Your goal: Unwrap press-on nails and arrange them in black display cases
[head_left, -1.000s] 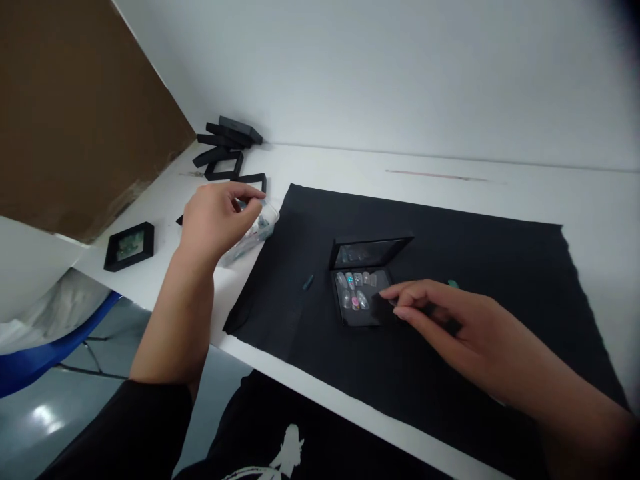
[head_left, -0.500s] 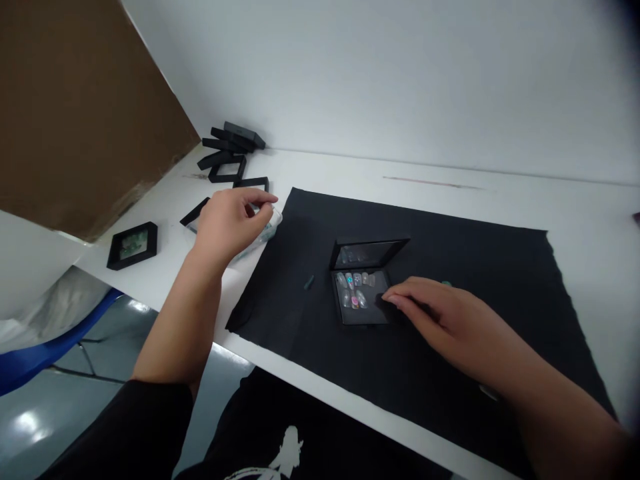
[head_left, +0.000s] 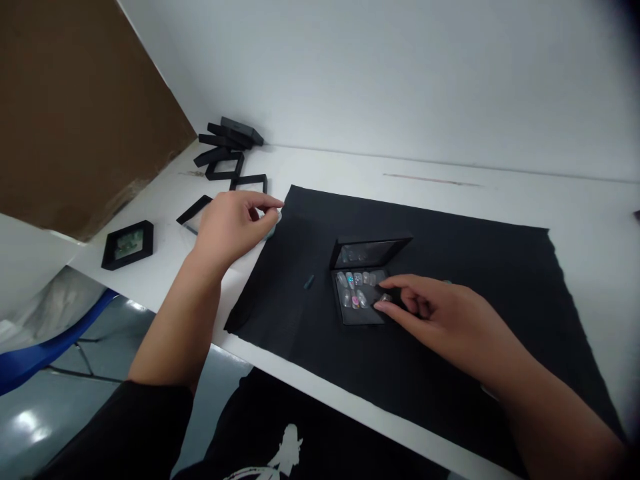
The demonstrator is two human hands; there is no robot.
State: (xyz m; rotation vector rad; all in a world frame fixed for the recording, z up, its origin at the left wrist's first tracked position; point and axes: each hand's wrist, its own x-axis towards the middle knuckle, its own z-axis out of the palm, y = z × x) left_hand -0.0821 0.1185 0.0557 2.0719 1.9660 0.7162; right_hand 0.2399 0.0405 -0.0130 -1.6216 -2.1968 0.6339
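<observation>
An open black display case (head_left: pixel 371 315) holds two rows of press-on nails (head_left: pixel 357 280), mostly clear or silvery, one with a pink spot; its lid (head_left: pixel 373 252) tilts up at the back. My right hand (head_left: pixel 435 307) is at the case's right edge, thumb and index finger apart. A small shiny nail (head_left: pixel 385 298) shows between them, apparently not gripped. My left hand (head_left: pixel 235 223) hovers at the black sheet's left edge, thumb and index nearly together. A clear plastic piece with green in it (head_left: pixel 271 233) shows behind the thumb; whether the fingers pinch it is hidden.
A black sheet (head_left: pixel 450 250) covers much of the white table (head_left: pixel 320 163). A dark green nail (head_left: pixel 309 282) lies left of the case. Several black frames (head_left: pixel 227 137) are piled at the back left; another with green contents (head_left: pixel 128 245) lies nearer. A blue chair (head_left: pixel 60 347) stands below.
My right thumb and index finger have parted over the case's right edge, and a small nail now shows between them. My left hand has shifted slightly right, covering more of the clear plastic.
</observation>
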